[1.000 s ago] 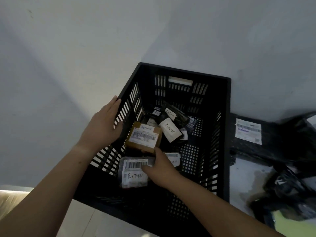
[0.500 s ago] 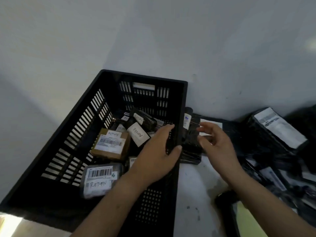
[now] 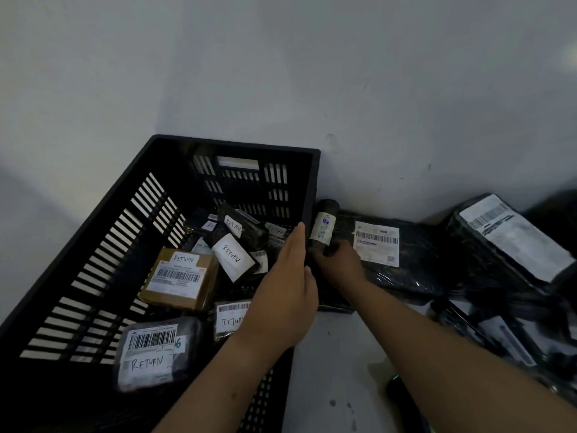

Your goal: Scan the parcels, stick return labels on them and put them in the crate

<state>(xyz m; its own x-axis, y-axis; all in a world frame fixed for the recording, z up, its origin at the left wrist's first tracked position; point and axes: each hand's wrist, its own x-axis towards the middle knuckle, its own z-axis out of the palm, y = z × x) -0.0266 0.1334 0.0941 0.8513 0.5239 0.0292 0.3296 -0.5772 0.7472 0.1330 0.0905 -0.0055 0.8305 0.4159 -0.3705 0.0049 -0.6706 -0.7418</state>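
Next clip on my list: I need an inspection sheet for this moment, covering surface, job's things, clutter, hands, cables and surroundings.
Surface: pale tabletop with a few dark specks.
Job's things: black crate holding a brown box and labelled parcels, marked RETURN; pile of black parcels to the crate's right, with no RETURN labels seen on them.
Clutter: dark object beside the right forearm, too dim to identify.
Hands: left hand rests on the crate's right rim, fingers straight; right hand grips a small rolled parcel just outside that rim.
Cables: nothing seen.
Surroundings: plain pale wall behind.
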